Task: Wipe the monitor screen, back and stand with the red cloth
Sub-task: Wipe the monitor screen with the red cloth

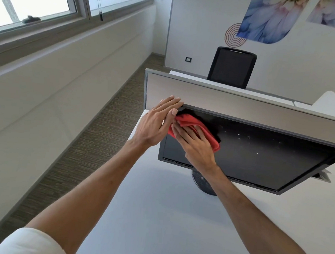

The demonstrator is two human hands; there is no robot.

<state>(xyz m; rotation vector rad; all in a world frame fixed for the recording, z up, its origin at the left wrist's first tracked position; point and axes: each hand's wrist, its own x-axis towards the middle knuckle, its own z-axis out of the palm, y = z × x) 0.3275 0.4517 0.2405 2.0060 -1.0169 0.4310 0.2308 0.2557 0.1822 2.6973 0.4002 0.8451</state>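
Monitor sits on the white desk w/ its back near the beige partition. Its panel is tipped face-up toward the camera.

Red cloth is bunched flat on the screen, near the top left corner. Right hand lies on it, fingers straight and spread, pressing rather than clutching. Left hand is also uncurled and holds nothing; its straight fingers rest vs. the monitor's top left edge, apparently as a brace.

Handling, as a judgement:
- Cloth looks soft, light and floppy, so it will likely fold under the palm. Flat-palm pressure probably suits it better than a pinch.
- Screen is glossy, prob. fragile and easy to smear, so light, even pressure.
- Pale specks further right look unwiped.
- Panel pivots on a round stand, so it may tilt or swivel when pushed. Steady it by the stiff bezel or edge, not the glass.
- Back isn't visible from here; can't tell its state.
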